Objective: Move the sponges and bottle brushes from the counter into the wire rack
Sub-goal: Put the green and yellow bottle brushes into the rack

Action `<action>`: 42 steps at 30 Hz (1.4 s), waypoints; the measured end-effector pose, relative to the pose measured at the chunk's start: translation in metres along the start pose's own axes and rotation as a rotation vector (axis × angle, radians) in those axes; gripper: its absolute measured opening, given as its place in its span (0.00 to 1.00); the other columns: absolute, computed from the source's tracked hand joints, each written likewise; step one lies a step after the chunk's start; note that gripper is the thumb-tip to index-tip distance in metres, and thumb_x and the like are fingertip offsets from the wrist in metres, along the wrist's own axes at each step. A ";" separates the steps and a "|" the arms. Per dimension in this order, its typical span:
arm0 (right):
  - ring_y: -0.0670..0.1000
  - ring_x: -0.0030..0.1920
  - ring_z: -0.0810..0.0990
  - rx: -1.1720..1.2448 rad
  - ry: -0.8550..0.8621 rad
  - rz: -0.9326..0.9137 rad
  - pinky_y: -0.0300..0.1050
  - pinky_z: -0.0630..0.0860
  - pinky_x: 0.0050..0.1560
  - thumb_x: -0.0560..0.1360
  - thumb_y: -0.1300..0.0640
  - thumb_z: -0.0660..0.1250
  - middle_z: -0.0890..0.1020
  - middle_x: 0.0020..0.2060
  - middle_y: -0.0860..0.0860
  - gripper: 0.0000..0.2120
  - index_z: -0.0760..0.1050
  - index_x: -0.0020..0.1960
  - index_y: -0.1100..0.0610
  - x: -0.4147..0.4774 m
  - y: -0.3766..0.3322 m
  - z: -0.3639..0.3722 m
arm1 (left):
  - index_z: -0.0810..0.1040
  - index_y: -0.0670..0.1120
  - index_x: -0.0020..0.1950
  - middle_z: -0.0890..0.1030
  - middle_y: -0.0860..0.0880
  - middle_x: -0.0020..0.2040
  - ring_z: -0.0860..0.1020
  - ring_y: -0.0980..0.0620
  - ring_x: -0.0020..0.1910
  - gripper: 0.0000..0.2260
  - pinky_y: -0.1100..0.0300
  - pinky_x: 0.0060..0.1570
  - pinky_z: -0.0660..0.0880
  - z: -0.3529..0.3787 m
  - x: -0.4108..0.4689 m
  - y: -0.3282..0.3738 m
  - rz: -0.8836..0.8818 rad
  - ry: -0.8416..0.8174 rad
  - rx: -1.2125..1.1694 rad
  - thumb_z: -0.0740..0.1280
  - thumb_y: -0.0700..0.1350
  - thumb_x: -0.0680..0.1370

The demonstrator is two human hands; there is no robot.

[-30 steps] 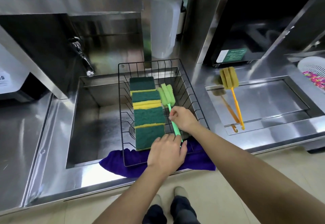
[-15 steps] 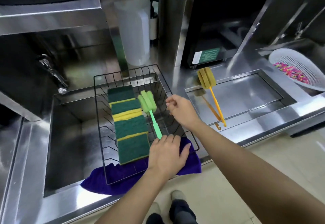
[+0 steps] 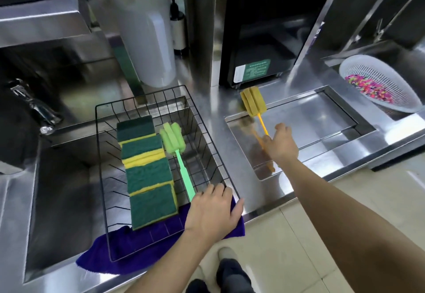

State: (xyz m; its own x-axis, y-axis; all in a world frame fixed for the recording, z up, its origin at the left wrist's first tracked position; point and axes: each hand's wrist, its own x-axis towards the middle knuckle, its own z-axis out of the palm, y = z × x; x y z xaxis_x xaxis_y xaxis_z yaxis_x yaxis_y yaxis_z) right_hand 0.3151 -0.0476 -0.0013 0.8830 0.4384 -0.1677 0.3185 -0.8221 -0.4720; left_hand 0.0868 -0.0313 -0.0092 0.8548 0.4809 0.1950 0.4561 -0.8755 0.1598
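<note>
Centrally, stainless counter [image 3: 230,173], sponges [image 3: 147,173] in wire rack [image 3: 213,152], left hand [image 3: 212,212] spread flat on rack's rim, right hand [image 3: 279,145] over orange brush [image 3: 254,106] (grip unclear).

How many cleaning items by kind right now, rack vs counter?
Green-and-yellow sponges in the wire rack: 4
Green bottle brush in the wire rack: 1
Yellow bottle brush on the counter, right hand at its handle: 1
Total: 6
</note>
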 end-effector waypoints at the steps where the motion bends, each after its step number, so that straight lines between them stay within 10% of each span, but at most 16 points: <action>1: 0.65 0.58 0.76 -0.006 -0.021 0.010 0.60 0.72 0.56 0.77 0.50 0.61 0.70 0.63 0.61 0.21 0.65 0.63 0.63 0.002 0.003 0.002 | 0.79 0.45 0.37 0.79 0.49 0.34 0.77 0.50 0.32 0.21 0.56 0.27 0.74 0.000 0.000 0.000 -0.001 -0.001 0.001 0.54 0.57 0.76; 13: 0.65 0.50 0.77 0.202 -0.140 -0.078 0.53 0.73 0.51 0.77 0.57 0.60 0.80 0.47 0.66 0.08 0.72 0.45 0.63 0.010 -0.003 -0.001 | 0.78 0.46 0.37 0.77 0.51 0.33 0.76 0.51 0.32 0.20 0.58 0.28 0.74 -0.001 0.000 0.000 -0.057 0.002 -0.042 0.55 0.58 0.76; 20: 0.53 0.28 0.75 0.500 -0.198 -0.285 0.59 0.76 0.35 0.77 0.52 0.61 0.79 0.37 0.61 0.11 0.64 0.36 0.48 -0.012 -0.062 -0.006 | 0.78 0.47 0.36 0.77 0.52 0.32 0.76 0.52 0.31 0.20 0.60 0.27 0.72 -0.002 -0.002 -0.003 -0.111 0.021 -0.072 0.55 0.59 0.76; 26: 0.49 0.17 0.73 0.322 -0.469 -0.467 0.43 0.70 0.16 0.78 0.52 0.60 0.72 0.27 0.54 0.12 0.66 0.48 0.62 -0.051 -0.103 0.005 | 0.79 0.47 0.36 0.79 0.51 0.32 0.77 0.52 0.31 0.20 0.60 0.29 0.72 -0.005 -0.008 -0.007 -0.150 0.024 -0.087 0.56 0.58 0.76; 36: 0.56 0.23 0.77 -0.201 -0.676 -0.469 0.45 0.75 0.26 0.80 0.56 0.56 0.76 0.25 0.58 0.12 0.68 0.52 0.65 -0.090 -0.109 0.031 | 0.77 0.45 0.36 0.77 0.48 0.31 0.75 0.48 0.30 0.19 0.56 0.28 0.71 -0.004 -0.016 -0.012 -0.102 0.062 -0.128 0.56 0.55 0.77; 39: 0.63 0.42 0.83 -0.331 -0.721 -0.449 0.44 0.72 0.31 0.79 0.61 0.55 0.82 0.42 0.65 0.11 0.73 0.46 0.66 -0.091 -0.111 0.043 | 0.77 0.44 0.36 0.77 0.48 0.29 0.75 0.48 0.28 0.18 0.57 0.27 0.70 -0.005 -0.017 -0.012 -0.090 0.072 -0.143 0.57 0.54 0.77; 42: 0.59 0.39 0.77 -0.454 -0.769 -0.457 0.44 0.68 0.27 0.78 0.64 0.55 0.81 0.41 0.63 0.16 0.68 0.32 0.60 -0.090 -0.112 0.049 | 0.79 0.44 0.40 0.78 0.48 0.31 0.75 0.49 0.30 0.17 0.57 0.28 0.72 -0.007 -0.020 -0.012 -0.088 0.080 -0.177 0.57 0.53 0.77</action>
State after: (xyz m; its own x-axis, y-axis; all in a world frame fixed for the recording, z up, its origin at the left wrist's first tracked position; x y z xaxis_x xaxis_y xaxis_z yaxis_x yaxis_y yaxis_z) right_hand 0.1828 0.0226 0.0243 0.2318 0.7306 -0.6423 0.8141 -0.5071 -0.2830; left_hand 0.0628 -0.0295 -0.0087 0.7881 0.5633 0.2483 0.4712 -0.8115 0.3455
